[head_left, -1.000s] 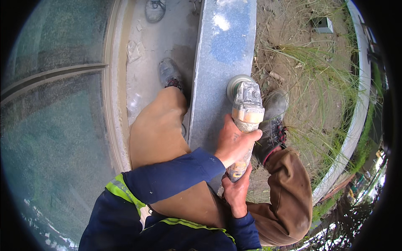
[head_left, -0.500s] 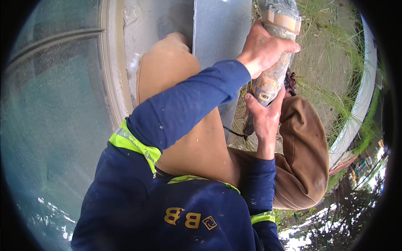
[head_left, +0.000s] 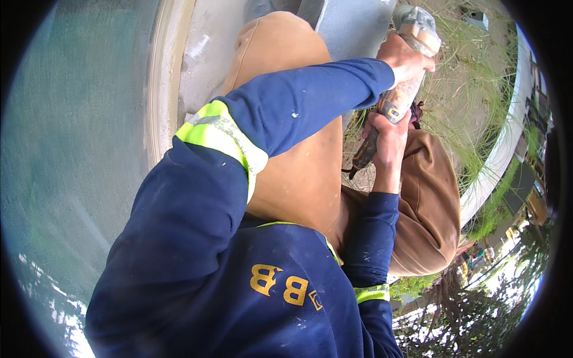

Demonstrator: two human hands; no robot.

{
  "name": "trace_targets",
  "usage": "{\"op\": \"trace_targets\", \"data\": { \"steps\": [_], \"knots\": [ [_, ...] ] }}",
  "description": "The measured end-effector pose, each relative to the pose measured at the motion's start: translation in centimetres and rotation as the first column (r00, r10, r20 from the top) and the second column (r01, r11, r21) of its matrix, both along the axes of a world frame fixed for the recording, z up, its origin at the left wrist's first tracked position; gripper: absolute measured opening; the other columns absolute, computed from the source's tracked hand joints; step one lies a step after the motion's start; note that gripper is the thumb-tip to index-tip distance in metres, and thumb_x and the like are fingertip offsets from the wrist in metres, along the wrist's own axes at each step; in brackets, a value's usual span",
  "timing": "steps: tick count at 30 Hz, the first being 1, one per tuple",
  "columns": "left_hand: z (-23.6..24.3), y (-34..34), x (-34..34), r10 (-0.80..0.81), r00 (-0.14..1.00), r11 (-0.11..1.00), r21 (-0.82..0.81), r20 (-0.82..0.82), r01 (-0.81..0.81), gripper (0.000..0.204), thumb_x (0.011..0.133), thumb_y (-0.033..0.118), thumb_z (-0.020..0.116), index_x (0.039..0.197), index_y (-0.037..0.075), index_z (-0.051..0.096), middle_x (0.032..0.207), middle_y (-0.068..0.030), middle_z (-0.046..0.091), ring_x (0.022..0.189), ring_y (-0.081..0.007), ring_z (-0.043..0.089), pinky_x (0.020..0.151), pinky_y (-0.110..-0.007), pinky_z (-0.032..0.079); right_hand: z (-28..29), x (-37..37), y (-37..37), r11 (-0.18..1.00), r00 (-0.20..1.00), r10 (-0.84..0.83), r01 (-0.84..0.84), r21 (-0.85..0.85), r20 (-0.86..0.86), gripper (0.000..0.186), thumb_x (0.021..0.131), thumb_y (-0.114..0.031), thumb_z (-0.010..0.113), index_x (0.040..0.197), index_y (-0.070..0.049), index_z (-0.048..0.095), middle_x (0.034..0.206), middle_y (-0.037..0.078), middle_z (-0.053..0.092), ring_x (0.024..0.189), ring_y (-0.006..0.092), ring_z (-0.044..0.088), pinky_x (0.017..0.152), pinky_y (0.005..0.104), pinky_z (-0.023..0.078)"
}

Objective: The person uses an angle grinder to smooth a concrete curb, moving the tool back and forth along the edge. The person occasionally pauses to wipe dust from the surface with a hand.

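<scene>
A dusty angle grinder (head_left: 404,92) with worn orange and grey housing points away from me, its head (head_left: 416,27) at the upper right. My left hand (head_left: 406,59) is wrapped round the front of the body, just behind the head. Farther back, my right hand (head_left: 391,136) grips the rear handle. A dark cord end comes out behind that hand. Whether a disc is fitted, and whether it touches anything, I cannot tell. A smooth grey sheet or slab (head_left: 352,30) lies to the left of the grinder's head, partly hidden by my left arm and knee.
On the left stands a large glass pane (head_left: 89,131) in a pale frame (head_left: 164,77). Tufts of grass (head_left: 471,95) grow on sandy ground at right, bounded by a curved white edge (head_left: 507,143). My bent legs (head_left: 292,143) are between the pane and the grass.
My view has shifted, so the grinder, the slab and my left arm appear farther right and higher. Both hands keep their hold on the grinder.
</scene>
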State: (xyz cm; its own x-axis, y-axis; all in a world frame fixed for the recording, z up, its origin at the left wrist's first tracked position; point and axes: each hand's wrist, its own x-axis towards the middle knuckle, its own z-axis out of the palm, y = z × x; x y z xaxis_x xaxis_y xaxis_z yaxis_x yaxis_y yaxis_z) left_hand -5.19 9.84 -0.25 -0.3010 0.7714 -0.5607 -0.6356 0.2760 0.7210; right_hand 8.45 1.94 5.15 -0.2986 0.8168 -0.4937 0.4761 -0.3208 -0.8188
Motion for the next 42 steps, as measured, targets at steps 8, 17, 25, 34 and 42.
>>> {"op": "trace_targets", "data": {
  "steps": [8, 17, 25, 34, 42],
  "knots": [
    [4.0, -2.8, -4.2, 0.112, 0.964, 0.989, 0.065, 0.241, -0.132, 0.026, 0.073, 0.010, 0.082, 0.094, 0.000, 0.071, 0.082, -0.0101, 0.072, 0.068, -0.0225, 0.069, 0.067, -0.039, 0.059, 3.1, -0.1, 2.9, 0.967, 0.970, 0.241, -0.239, 0.091, -0.013, 0.085, 0.092, -0.043, 0.075, 0.151, 0.004, 0.037, 0.138, 0.021, 0.057, 0.125, 0.0269, 0.058, 0.102, 0.0415, 0.050],
    [5.4, -9.0, -16.4, 0.186, 0.960, 0.933, 0.267, 0.211, -0.239, 0.065, 0.088, 0.034, 0.065, 0.136, -0.005, 0.044, 0.114, -0.0214, 0.061, 0.098, -0.0348, 0.069, 0.078, -0.043, 0.062, -6.0, -12.4, 21.9, 0.903, 0.930, -0.212, 0.304, 0.305, -0.300, 0.051, 0.108, -0.039, 0.050, 0.123, 0.008, 0.061, 0.107, 0.018, 0.073, 0.096, 0.0231, 0.071, 0.087, 0.0343, 0.057],
    [3.7, -3.9, -18.6, 0.247, 0.939, 0.896, 0.313, 0.239, -0.315, 0.071, 0.090, 0.041, 0.063, 0.138, -0.007, 0.041, 0.119, -0.0210, 0.056, 0.105, -0.0346, 0.064, 0.089, -0.047, 0.056, -12.1, -11.5, 15.7, 0.730, 0.958, 0.076, -0.241, 0.639, 0.275, 0.110, 0.076, -0.044, 0.087, 0.149, 0.012, 0.028, 0.139, 0.036, 0.048, 0.125, 0.0472, 0.054, 0.108, 0.0494, 0.044],
    [4.3, -4.2, -17.0, 0.256, 0.896, 0.842, 0.373, 0.363, -0.391, 0.074, 0.088, 0.036, 0.066, 0.139, -0.009, 0.038, 0.118, -0.0261, 0.057, 0.104, -0.0420, 0.068, 0.088, -0.051, 0.062, -12.8, -11.6, 14.9, 0.585, 0.956, -0.002, -0.237, 0.776, 0.293, 0.109, 0.077, -0.041, 0.087, 0.152, 0.009, 0.024, 0.143, 0.036, 0.043, 0.133, 0.0473, 0.045, 0.112, 0.0521, 0.036],
    [4.1, -4.9, -16.4, 0.271, 0.890, 0.823, 0.392, 0.366, -0.412, 0.078, 0.086, 0.035, 0.068, 0.143, -0.008, 0.036, 0.122, -0.0277, 0.055, 0.108, -0.0456, 0.066, 0.086, -0.052, 0.064, -10.7, -9.8, 17.2, 0.905, 0.997, 0.031, -0.057, 0.422, 0.066, 0.101, 0.083, -0.039, 0.083, 0.151, 0.010, 0.027, 0.135, 0.037, 0.051, 0.126, 0.0466, 0.053, 0.108, 0.0484, 0.042]
  ]
}}
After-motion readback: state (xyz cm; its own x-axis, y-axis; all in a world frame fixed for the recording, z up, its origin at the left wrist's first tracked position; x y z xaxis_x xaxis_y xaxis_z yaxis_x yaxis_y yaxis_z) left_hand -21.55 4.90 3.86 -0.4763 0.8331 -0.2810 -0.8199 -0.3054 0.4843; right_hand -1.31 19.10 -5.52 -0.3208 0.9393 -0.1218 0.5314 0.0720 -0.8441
